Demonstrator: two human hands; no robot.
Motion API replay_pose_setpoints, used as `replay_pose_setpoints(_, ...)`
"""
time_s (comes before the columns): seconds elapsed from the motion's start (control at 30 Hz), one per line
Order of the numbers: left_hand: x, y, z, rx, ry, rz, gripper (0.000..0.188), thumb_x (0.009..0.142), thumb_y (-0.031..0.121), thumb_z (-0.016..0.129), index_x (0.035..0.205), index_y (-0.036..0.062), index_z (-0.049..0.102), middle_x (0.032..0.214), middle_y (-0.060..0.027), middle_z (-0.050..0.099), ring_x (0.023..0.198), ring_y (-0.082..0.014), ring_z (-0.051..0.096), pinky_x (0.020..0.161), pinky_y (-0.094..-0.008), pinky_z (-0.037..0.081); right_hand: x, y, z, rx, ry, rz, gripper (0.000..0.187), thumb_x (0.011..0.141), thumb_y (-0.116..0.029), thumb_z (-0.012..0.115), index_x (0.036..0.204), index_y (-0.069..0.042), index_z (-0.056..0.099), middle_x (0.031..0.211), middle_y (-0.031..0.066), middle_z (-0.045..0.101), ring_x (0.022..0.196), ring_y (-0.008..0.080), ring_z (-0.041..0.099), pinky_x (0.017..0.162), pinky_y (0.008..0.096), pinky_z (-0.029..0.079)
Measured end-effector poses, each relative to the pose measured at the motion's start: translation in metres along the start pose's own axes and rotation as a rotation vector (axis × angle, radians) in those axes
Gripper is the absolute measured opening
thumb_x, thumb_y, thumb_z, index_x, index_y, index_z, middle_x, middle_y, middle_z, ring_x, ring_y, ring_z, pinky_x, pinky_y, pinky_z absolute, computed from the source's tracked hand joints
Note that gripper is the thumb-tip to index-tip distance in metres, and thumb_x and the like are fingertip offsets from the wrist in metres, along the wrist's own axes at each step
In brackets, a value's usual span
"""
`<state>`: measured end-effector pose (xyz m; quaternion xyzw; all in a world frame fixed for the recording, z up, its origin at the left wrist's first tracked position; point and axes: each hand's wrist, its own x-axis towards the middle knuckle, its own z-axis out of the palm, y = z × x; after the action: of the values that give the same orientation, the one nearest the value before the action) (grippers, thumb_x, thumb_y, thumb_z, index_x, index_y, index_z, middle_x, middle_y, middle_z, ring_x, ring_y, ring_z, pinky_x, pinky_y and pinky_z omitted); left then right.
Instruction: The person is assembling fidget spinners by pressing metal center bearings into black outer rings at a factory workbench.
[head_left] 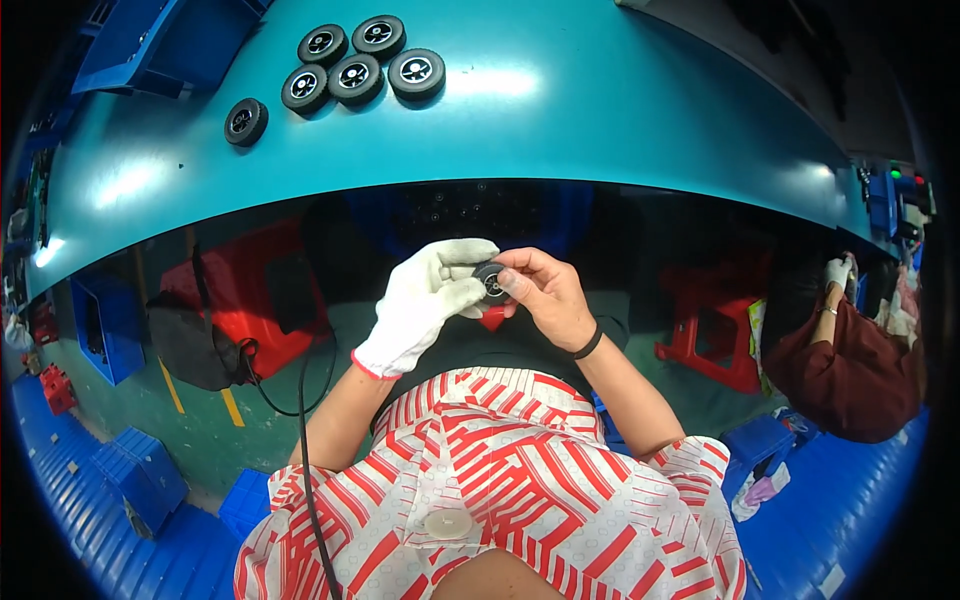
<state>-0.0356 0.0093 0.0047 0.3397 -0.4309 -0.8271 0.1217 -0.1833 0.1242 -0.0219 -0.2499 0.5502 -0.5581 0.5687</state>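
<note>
A small black toy wheel with a silver-marked hub is held in front of my body, below the table's near edge. My left hand, in a white glove with a red-edged cuff, grips it from the left between thumb and fingers. From the other side my right hand, bare with a dark band at the wrist, pinches its rim, the thumb over the hub side. A bit of red shows just under the wheel; what it belongs to is hidden.
Several matching wheels lie at the far left of the teal table, one wheel apart. A blue bin sits behind. Red stools stand below on both sides. A co-worker's sleeve is at right.
</note>
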Motion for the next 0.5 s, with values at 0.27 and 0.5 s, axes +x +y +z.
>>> replay_pose_setpoints(0.27, 0.007, -0.016, 0.018, 0.285, 0.256, 0.072, 0.040, 0.079, 0.006, 0.068, 0.116, -0.0030, 0.053, 0.099, -0.0112, 0.062, 0.084, -0.0177, 0.062, 0.075, -0.0294, 0.052, 0.003, 0.023, 0.011, 0.222, 0.222, 0.010, 0.021, 0.088, -0.011, 0.061, 0.104, 0.001, 0.053, 0.089, 0.0112, 0.062, 0.067, 0.0169, 0.063, 0.058, 0.0292, 0.053)
replay_pose_setpoints(0.5, 0.013, -0.017, 0.032, 0.408, 0.046, -0.015, 0.036, 0.079, 0.000, 0.062, 0.113, -0.0084, 0.053, 0.087, -0.0108, 0.062, 0.066, -0.0131, 0.060, 0.059, -0.0234, 0.052, -0.014, 0.024, -0.024, -0.097, 0.066, 0.040, 0.031, 0.088, -0.025, 0.063, 0.107, -0.002, 0.057, 0.082, 0.0024, 0.060, 0.069, 0.0076, 0.055, 0.059, 0.0218, 0.045)
